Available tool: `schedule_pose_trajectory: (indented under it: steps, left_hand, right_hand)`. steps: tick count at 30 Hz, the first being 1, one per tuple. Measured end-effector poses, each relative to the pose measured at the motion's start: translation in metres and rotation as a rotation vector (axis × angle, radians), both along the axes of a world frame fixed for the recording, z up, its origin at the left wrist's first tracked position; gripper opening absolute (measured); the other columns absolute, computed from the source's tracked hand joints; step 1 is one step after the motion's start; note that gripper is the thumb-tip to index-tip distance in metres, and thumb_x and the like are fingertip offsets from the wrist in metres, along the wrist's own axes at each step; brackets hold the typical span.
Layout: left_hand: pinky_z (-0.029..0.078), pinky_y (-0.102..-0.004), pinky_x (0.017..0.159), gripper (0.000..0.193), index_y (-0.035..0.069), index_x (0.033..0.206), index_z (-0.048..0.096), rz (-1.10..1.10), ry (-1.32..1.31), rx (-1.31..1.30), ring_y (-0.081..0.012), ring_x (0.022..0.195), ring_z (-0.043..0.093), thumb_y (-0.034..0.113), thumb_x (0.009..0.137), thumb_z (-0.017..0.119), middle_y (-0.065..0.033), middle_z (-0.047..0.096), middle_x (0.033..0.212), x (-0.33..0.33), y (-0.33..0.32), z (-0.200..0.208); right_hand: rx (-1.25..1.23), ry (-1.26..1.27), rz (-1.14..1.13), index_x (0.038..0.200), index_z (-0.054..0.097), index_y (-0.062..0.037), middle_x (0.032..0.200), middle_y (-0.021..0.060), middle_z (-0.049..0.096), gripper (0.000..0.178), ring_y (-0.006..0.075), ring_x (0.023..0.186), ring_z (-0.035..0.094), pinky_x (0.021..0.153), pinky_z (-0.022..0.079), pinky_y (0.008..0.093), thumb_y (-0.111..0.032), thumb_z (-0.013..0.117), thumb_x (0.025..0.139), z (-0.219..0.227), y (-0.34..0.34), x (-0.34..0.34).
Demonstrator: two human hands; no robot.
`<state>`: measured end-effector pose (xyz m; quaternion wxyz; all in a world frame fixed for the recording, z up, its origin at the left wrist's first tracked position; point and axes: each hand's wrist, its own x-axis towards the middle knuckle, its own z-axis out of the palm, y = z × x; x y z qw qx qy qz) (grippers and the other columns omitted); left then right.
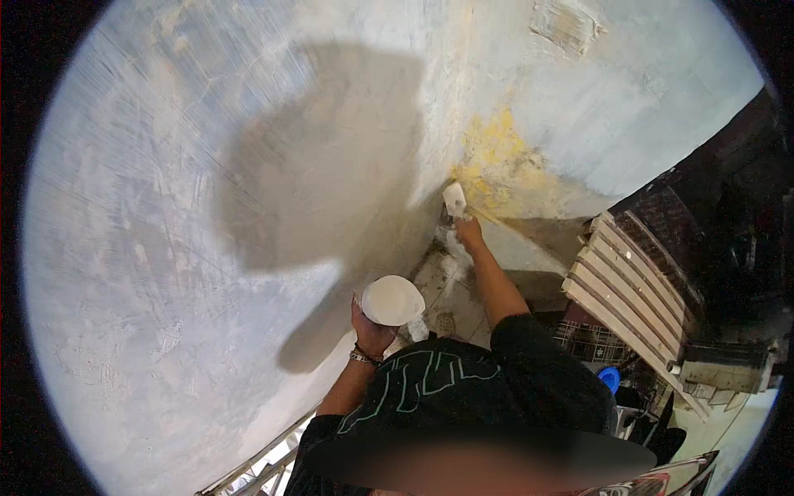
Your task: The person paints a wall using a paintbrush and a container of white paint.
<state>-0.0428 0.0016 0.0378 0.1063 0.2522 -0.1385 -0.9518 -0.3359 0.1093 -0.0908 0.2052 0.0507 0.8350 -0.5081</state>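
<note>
My left hand (pixel 374 331) is closed around a round white tub (pixel 394 301), which I hold out in front of my body. A pale, whitish material shows inside it. My right arm reaches forward to the corner where two walls meet. There my right hand (pixel 469 232) grips a putty knife (pixel 454 200) with a flat whitish blade. The blade is at the wall corner, beside a yellow stained patch (pixel 499 153); whether it touches the wall I cannot tell.
A rough bluish-white wall (pixel 141 190) fills the left side, with a large shadow on it. Pale wooden slats (pixel 624 273) lean at the right, near dark furniture. A blue object (pixel 609 379) lies lower right. Metal rails (pixel 260 473) show at lower left. Tiled floor (pixel 442 285) lies below.
</note>
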Motion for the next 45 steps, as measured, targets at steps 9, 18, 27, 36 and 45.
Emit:
schedule_pose_trajectory:
  steps: [9, 18, 27, 36, 45]
  left_hand:
    - [0.037, -0.0529, 0.093, 0.069, 0.009, 0.123, 0.043, -0.033, -0.023, 0.003, -0.0327, 0.112, 0.047, 0.063, 0.082, 0.031, -0.0124, 0.048, 0.122, -0.004, 0.004, 0.006]
    - [0.038, -0.0517, 0.093, 0.070, 0.008, 0.123, 0.043, -0.074, 0.044, 0.003, -0.0331, 0.110, 0.048, 0.064, 0.082, 0.034, -0.0138, 0.049, 0.120, -0.006, 0.002, -0.003]
    - [0.040, -0.0443, 0.093, 0.065, 0.007, 0.120, 0.047, -0.108, 0.022, 0.021, -0.0284, 0.108, 0.052, 0.059, 0.086, 0.029, -0.0099, 0.054, 0.117, -0.002, 0.008, 0.013]
    - [0.040, -0.0494, 0.092, 0.068, 0.008, 0.124, 0.042, -0.124, 0.041, 0.029, -0.0322, 0.108, 0.050, 0.062, 0.084, 0.031, -0.0128, 0.051, 0.119, -0.008, 0.003, 0.003]
    - [0.040, -0.0510, 0.092, 0.069, 0.008, 0.125, 0.042, -0.159, 0.061, 0.015, -0.0340, 0.110, 0.049, 0.062, 0.084, 0.028, -0.0136, 0.048, 0.122, -0.011, 0.003, 0.000]
  right_hand:
    - [-0.963, -0.110, -0.317, 0.099, 0.055, -0.0046, 0.080, 0.0049, 0.058, 0.018, 0.0136, 0.061, 0.054, 0.047, 0.042, 0.0271, -0.019, 0.054, 0.088, 0.144, -0.024, -0.004]
    - [-0.641, 0.096, -0.212, 0.103, 0.055, -0.0021, 0.080, 0.0063, 0.060, 0.023, 0.0134, 0.065, 0.055, 0.056, 0.044, 0.0273, -0.017, 0.055, 0.086, 0.189, -0.022, 0.013]
    - [-0.740, -0.286, -0.284, 0.094, 0.056, -0.0035, 0.067, 0.0030, 0.054, 0.015, 0.0129, 0.047, 0.047, 0.039, 0.035, 0.0283, -0.016, 0.052, 0.087, 0.070, -0.027, 0.016]
    - [-0.875, 0.245, -0.181, 0.094, 0.056, -0.0061, 0.054, -0.0003, 0.050, 0.022, 0.0092, 0.034, 0.038, 0.031, 0.028, 0.0243, -0.027, 0.053, 0.087, 0.272, -0.012, 0.030]
    - [-0.728, -0.263, -0.400, 0.113, 0.048, -0.0056, 0.074, 0.0036, 0.053, 0.029, 0.0116, 0.056, 0.050, 0.043, 0.039, 0.0269, -0.019, 0.050, 0.088, 0.034, 0.002, 0.027]
